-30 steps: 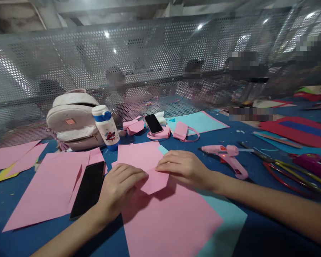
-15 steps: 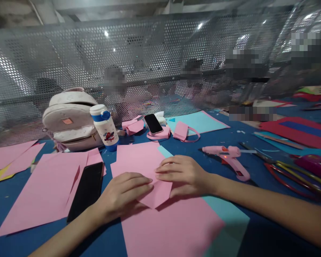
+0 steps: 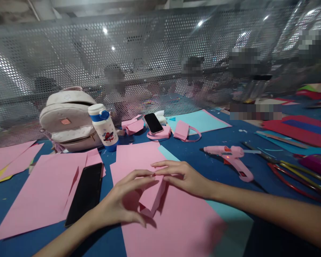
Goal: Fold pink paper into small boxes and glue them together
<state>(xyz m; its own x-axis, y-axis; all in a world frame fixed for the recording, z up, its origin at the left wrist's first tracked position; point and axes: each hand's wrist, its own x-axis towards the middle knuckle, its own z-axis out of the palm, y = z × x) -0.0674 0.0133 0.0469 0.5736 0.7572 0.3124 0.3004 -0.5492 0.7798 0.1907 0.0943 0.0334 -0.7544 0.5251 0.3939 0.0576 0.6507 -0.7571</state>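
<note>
A small folded piece of pink paper (image 3: 152,195) stands partly raised on larger pink sheets, its near end showing an open fold. My left hand (image 3: 128,194) arches at its left side, thumb spread well away and fingertips touching its upper edge. From the right, my right hand (image 3: 186,176) reaches over the far end of the piece, fingers stretched out and resting on it. The fingertips of both hands meet near the top. Underneath lie a pink sheet (image 3: 187,228) and a light blue sheet (image 3: 234,225).
A pink glue gun (image 3: 234,159) with its light on lies at right, near scissors (image 3: 291,171). Left are a black phone (image 3: 84,192), pink sheets (image 3: 48,192), a bottle (image 3: 104,128) and a backpack (image 3: 69,121). Behind sit another phone (image 3: 153,123) and a small pink paper bag (image 3: 182,131).
The pink piece lay flatter under both hands; now its sides are raised into a fold. My left thumb has come out and spread toward me, and my right fingers have straightened.
</note>
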